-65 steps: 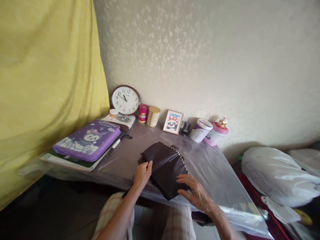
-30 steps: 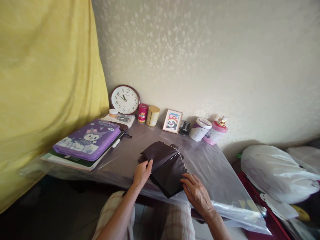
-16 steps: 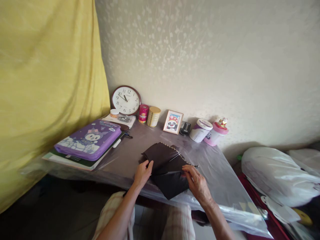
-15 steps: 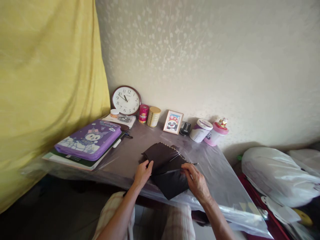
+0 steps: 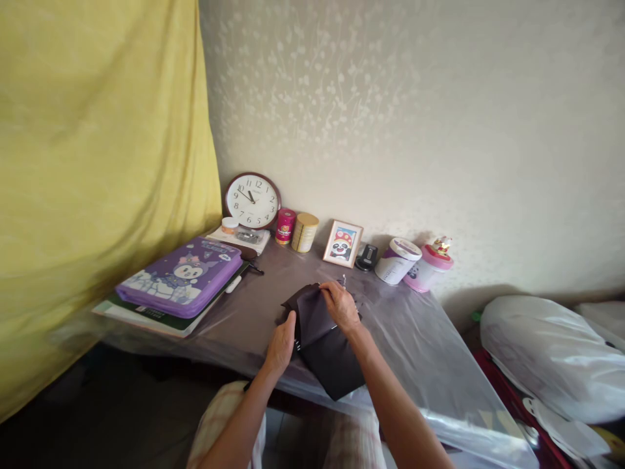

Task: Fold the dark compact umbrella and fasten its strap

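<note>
A black folded piece of thin, smooth fabric (image 5: 334,365) lies near the front edge of the table, a corner pointing towards me. What kind of article it is, I cannot tell. My left hand (image 5: 282,342) grips its left side, thumb on top and the other fingers hidden behind or below. Small white marks show beside that thumb. With bent fingers pressed together, my right hand (image 5: 340,307) pinches a raised flap at the far side. Part of a light patterned cord or trim shows just beyond the right hand.
Along the wall stand a clock (image 5: 252,200), a pink can (image 5: 285,227), a yellow-lidded can (image 5: 305,233), a picture frame (image 5: 342,243), a black stapler-like object (image 5: 366,258) and two tubs. A purple case (image 5: 180,277) lies left. White bags (image 5: 547,358) sit right of the table (image 5: 405,345).
My right hand has moved left and away from me, from the fabric's right edge to its far side, lifting a flap. The left hand stays at the left side; the view shifts slightly.
</note>
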The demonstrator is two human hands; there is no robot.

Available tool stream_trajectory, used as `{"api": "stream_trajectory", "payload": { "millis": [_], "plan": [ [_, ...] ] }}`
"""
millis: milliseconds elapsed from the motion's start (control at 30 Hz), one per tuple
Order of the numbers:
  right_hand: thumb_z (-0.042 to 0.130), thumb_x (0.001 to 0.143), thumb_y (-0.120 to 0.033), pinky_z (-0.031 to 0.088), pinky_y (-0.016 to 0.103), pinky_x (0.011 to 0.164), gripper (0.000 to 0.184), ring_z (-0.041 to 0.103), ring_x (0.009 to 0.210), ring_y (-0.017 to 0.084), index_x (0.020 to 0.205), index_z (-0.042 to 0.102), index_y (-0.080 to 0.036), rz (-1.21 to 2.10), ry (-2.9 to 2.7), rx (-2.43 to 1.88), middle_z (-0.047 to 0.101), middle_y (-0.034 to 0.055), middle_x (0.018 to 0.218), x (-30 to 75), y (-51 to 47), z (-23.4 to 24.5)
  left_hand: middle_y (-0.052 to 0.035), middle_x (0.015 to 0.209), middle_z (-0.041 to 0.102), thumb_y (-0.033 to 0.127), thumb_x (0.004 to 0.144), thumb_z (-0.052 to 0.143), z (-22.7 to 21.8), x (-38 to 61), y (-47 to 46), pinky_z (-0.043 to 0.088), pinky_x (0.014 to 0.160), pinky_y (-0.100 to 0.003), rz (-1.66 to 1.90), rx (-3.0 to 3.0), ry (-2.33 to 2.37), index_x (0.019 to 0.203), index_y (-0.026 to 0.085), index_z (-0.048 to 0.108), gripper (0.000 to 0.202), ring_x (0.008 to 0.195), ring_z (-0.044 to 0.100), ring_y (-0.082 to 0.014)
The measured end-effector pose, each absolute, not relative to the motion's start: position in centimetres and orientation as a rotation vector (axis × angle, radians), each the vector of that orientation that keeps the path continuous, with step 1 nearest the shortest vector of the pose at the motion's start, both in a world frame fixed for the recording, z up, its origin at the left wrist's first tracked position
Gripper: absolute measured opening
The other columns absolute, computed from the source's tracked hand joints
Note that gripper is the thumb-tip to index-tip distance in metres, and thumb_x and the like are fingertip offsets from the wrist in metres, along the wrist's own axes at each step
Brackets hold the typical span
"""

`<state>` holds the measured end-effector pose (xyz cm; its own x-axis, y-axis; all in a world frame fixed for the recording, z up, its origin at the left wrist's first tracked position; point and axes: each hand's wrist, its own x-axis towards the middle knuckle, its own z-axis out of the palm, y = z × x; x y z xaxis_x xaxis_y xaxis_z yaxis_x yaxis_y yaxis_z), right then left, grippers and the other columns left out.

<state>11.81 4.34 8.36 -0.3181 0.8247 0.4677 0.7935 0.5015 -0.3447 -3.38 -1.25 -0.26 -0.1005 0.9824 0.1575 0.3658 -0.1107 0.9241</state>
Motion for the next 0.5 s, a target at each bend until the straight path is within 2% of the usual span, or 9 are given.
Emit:
{"api": "stream_trajectory", "payload": {
  "millis": [100,267,333,433,500],
  "plan": [
    [0.04,0.087,-0.018,0.045,0.025,0.079,0.019,0.058,0.086,0.014,0.093,0.058,-0.022,0.066,-2.166,-1.353,0.062,0.0022,0.092,11.1,5.3,7.5,-0.005,0.072,0.066,0.042,0.084,0.034,-0.5,-3.3,-1.2,0.04,0.063,-0.024,1.2,1.524,1.489,0.082,0.015,0.065,0.041,0.074,0.058,-0.0181],
    [0.04,0.087,-0.017,0.046,0.026,0.078,0.02,0.059,0.086,0.015,0.093,0.058,-0.022,0.079,-2.194,-1.414,0.062,0.0021,0.092,10.4,5.9,6.7,0.0005,0.053,0.054,0.044,0.082,0.04,-0.9,-2.5,-0.9,0.029,0.052,-0.022,1.096,1.58,1.608,0.064,0.016,0.058,0.038,0.052,0.046,-0.0113],
    [0.04,0.086,-0.016,0.047,0.027,0.08,0.021,0.059,0.09,0.015,0.097,0.058,-0.021,0.08,-2.191,-1.405,0.061,0.0038,0.099,10.2,5.6,6.5,0.0021,0.049,0.049,0.043,0.083,0.038,-1.1,-2.3,-0.7,0.025,0.05,-0.022,1.086,1.581,1.633,0.06,0.016,0.055,0.039,0.048,0.041,-0.0098],
    [0.038,0.086,-0.014,0.046,0.027,0.083,0.026,0.057,0.097,0.015,0.105,0.055,-0.02,0.055,-2.191,-1.324,0.053,0.0068,0.119,10.2,4.9,5.8,0.0027,0.049,0.046,0.042,0.084,0.036,-1.4,-2.2,-0.5,0.023,0.05,-0.022,1.091,1.578,1.636,0.059,0.017,0.052,0.039,0.048,0.039,-0.0096],
    [0.038,0.087,-0.015,0.047,0.026,0.083,0.026,0.058,0.098,0.014,0.105,0.056,-0.021,0.075,-2.261,-1.261,0.055,0.0059,0.119,10.4,4.6,5.2,0.0029,0.049,0.045,0.042,0.084,0.035,-1.4,-2.3,-0.5,0.023,0.05,-0.022,1.093,1.578,1.643,0.059,0.017,0.051,0.039,0.049,0.039,-0.0097]
  ]
}}
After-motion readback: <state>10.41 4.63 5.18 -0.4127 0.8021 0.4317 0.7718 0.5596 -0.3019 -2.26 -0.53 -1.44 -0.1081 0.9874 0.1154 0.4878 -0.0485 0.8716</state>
